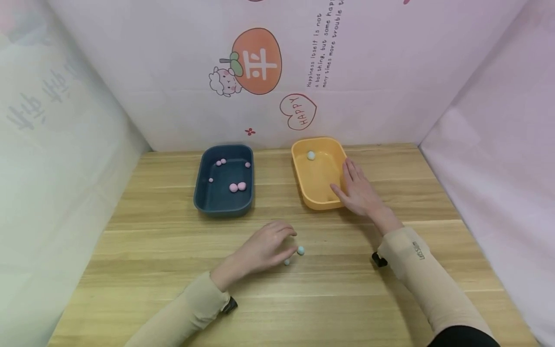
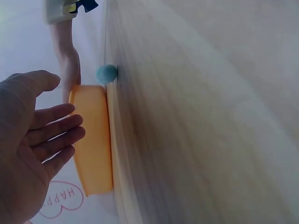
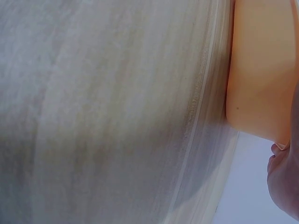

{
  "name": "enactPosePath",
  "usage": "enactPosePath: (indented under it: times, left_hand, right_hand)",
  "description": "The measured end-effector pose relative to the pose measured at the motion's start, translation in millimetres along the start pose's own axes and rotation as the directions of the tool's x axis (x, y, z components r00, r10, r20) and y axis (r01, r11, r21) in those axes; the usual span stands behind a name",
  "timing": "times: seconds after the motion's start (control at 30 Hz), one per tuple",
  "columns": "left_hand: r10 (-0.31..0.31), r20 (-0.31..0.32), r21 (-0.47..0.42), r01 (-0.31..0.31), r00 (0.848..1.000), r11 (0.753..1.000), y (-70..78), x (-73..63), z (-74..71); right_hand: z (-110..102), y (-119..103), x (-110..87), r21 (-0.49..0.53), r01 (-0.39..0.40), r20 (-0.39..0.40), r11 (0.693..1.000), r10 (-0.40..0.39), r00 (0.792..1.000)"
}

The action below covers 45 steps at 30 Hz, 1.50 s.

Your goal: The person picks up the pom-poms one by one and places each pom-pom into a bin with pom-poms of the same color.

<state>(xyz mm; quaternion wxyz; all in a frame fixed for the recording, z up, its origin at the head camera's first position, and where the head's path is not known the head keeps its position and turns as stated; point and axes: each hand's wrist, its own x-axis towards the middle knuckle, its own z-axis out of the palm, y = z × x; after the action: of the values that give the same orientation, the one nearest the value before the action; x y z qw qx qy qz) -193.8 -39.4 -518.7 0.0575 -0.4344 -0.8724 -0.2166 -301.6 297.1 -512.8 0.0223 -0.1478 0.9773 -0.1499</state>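
My left hand (image 1: 264,248) hovers over the wooden table, thumb and fingers apart with nothing between them. Close to its fingertips lie a pale blue ball (image 1: 301,250) and a smaller pale blue ball (image 1: 287,262), partly covered by the thumb. In the left wrist view, one blue ball (image 2: 107,74) shows beyond the fingers. At the right side of a yellow tray (image 1: 318,205), my right hand (image 1: 359,195) rests on the rim, fingers straight along it and thumb over the inside. Another pale blue ball (image 1: 310,155) sits in the tray's far left corner.
A dark blue tray (image 1: 223,212) stands left of the yellow one, with several pink balls (image 1: 237,187) inside. Behind both trays rises a printed white cloth (image 1: 173,96), and white cloth also hangs at either side of the wooden table (image 1: 329,303).
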Motion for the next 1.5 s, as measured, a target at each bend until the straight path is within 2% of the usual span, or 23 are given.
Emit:
enactPosePath:
  times: [0.2, 0.33, 0.47, 0.7, 0.97, 1.3, 1.5]
  left_hand:
    - [0.038, 0.020, 0.000, -0.038, 0.999, 0.999, 1.8, 9.7, 7.6]
    - [0.042, 0.041, 0.006, -0.043, 0.998, 0.999, 3.7, 12.4, 12.1]
    - [0.019, 0.084, -0.010, -0.019, 0.996, 1.000, 6.5, 13.9, 15.4]
    - [0.013, 0.078, -0.033, -0.010, 0.997, 0.999, 9.8, 14.4, 21.2]
    - [-0.049, 0.124, -0.026, 0.052, 0.991, 0.998, 12.2, 14.1, 21.0]
    - [-0.016, 0.080, -0.082, 0.023, 0.997, 0.996, 3.6, -5.1, 9.3]
    - [0.005, 0.004, -0.109, -0.005, 1.000, 0.994, -4.0, -12.0, 1.2]
  right_hand:
    - [0, -1, 1.0, 0.003, 0.009, -0.007, 1.000, -0.009, 1.000]
    - [1, 1, 1.4, 0.004, 0.009, -0.013, 1.000, -0.009, 1.000]
    - [2, 1, 1.4, 0.005, 0.004, -0.020, 1.000, -0.004, 1.000]
    - [1, 0, 0.0, 0.013, 0.009, -0.024, 1.000, -0.008, 1.000]
    - [2, 1, -0.2, 0.014, 0.001, -0.017, 1.000, -0.001, 1.000]
    - [2, 0, -0.8, -0.008, -0.001, -0.017, 1.000, 0.001, 1.000]
    - [2, 0, 0.7, -0.017, 0.004, -0.019, 1.000, -0.005, 1.000]
